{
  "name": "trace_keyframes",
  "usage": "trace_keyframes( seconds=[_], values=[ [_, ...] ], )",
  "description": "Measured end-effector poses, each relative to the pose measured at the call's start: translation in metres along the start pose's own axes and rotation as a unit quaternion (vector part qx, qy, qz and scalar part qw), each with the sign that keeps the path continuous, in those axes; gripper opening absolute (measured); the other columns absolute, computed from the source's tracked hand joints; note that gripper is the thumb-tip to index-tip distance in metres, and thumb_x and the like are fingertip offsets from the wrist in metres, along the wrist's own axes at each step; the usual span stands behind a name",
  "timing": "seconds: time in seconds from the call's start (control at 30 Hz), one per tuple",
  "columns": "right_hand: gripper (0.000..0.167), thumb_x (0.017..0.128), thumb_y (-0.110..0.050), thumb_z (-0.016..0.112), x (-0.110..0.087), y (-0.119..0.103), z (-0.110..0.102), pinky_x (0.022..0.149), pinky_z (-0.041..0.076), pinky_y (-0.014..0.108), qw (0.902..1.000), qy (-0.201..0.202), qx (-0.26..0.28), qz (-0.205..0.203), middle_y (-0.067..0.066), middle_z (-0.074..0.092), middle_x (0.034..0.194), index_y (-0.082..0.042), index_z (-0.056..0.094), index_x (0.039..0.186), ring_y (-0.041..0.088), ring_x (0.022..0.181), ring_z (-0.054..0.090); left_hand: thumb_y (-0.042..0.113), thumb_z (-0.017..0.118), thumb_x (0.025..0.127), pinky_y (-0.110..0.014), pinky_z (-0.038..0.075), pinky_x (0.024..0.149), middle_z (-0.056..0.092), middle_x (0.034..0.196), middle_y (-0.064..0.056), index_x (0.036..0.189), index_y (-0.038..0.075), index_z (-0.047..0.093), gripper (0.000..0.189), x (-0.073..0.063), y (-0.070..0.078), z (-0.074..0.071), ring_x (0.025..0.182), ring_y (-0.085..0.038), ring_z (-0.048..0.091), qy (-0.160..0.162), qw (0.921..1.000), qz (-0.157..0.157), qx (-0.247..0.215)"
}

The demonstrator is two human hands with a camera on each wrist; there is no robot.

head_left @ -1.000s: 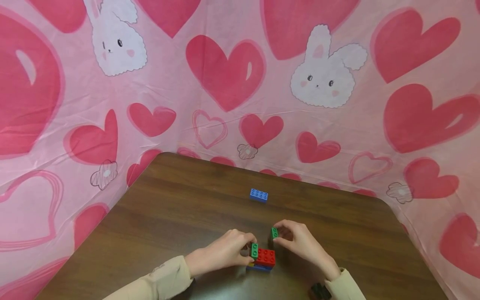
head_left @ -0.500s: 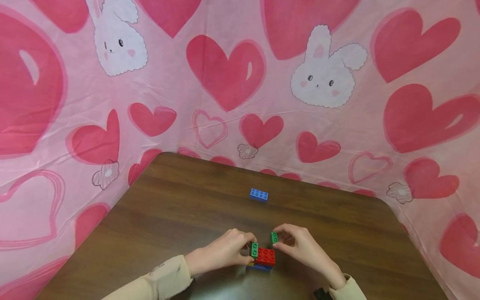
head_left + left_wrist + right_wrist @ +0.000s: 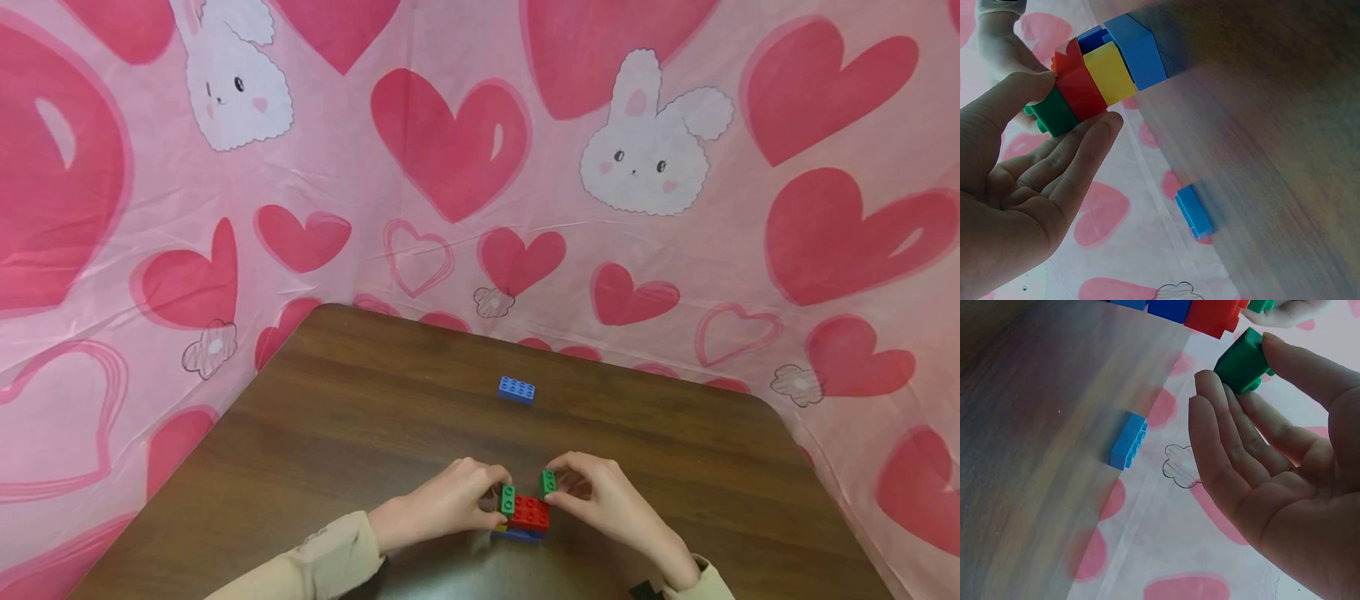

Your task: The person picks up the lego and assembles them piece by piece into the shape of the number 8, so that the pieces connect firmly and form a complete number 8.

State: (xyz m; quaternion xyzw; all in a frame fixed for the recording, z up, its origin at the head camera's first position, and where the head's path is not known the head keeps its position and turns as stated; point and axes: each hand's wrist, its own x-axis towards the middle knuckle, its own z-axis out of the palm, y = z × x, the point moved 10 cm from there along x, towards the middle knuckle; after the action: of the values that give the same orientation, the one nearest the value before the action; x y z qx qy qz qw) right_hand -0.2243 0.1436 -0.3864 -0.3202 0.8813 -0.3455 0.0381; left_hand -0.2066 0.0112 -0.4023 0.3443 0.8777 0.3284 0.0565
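In the head view my left hand [image 3: 446, 500] pinches a small green brick [image 3: 508, 501] seated on the left end of a red brick [image 3: 530, 515]. Beneath the red one, the left wrist view shows a yellow brick [image 3: 1110, 73] beside a dark blue brick [image 3: 1092, 39], both on a lighter blue brick [image 3: 1138, 51] at the bottom. My right hand [image 3: 613, 500] holds a second green brick [image 3: 548, 484] between thumb and fingertips. That brick is raised just off the red brick's far right corner, a small gap between them in the right wrist view.
Farther back on the brown wooden table [image 3: 360, 408] lies a lone blue brick [image 3: 517, 389], studs up. A pink cloth [image 3: 337, 167] with hearts and rabbits hangs behind the table's far edge. A dark object [image 3: 645, 591] shows by the right sleeve.
My right hand has brought its green brick down toward me, closer to the red brick, slowing over the last half second. The left hand and the stack stay in place.
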Motion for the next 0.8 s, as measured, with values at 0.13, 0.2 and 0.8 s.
trace_keyframes(
  seconds=[0.13,0.2,0.8],
  values=[
    [0.022,0.089,-0.024,0.074,-0.0014,-0.0045,-0.0001,0.066,0.056,0.022,1.0000,-0.001,0.003,-0.009,-0.002,0.072,0.092,-0.011,0.067,0.106,-0.002,0.076,0.064,0.016,0.081,0.082,-0.008,0.045,0.061,0.074,0.087,0.001,0.102,0.009,0.069,0.025,-0.0004,0.0006,-0.0002,0.070,0.003,0.059,0.000,1.0000,0.001,0.000],
    [0.022,0.089,-0.024,0.074,-0.0022,-0.0065,-0.0001,0.066,0.056,0.022,0.9999,0.000,0.003,-0.012,-0.002,0.071,0.092,-0.011,0.068,0.105,-0.003,0.076,0.064,0.017,0.081,0.082,-0.008,0.045,0.060,0.074,0.087,0.000,0.103,0.009,0.069,0.025,-0.0003,0.0001,-0.0003,0.070,0.003,0.059,-0.003,1.0000,-0.002,-0.001],
    [0.025,0.089,-0.026,0.073,-0.0085,-0.0109,0.0073,0.068,0.056,0.021,0.9993,-0.034,0.008,-0.012,-0.001,0.072,0.096,-0.011,0.067,0.108,-0.003,0.079,0.065,0.017,0.080,0.083,-0.007,0.045,0.061,0.074,0.087,0.000,0.102,0.009,0.069,0.024,0.0005,-0.0024,0.0019,0.070,0.004,0.059,-0.002,1.0000,0.003,-0.002]
  ],
)
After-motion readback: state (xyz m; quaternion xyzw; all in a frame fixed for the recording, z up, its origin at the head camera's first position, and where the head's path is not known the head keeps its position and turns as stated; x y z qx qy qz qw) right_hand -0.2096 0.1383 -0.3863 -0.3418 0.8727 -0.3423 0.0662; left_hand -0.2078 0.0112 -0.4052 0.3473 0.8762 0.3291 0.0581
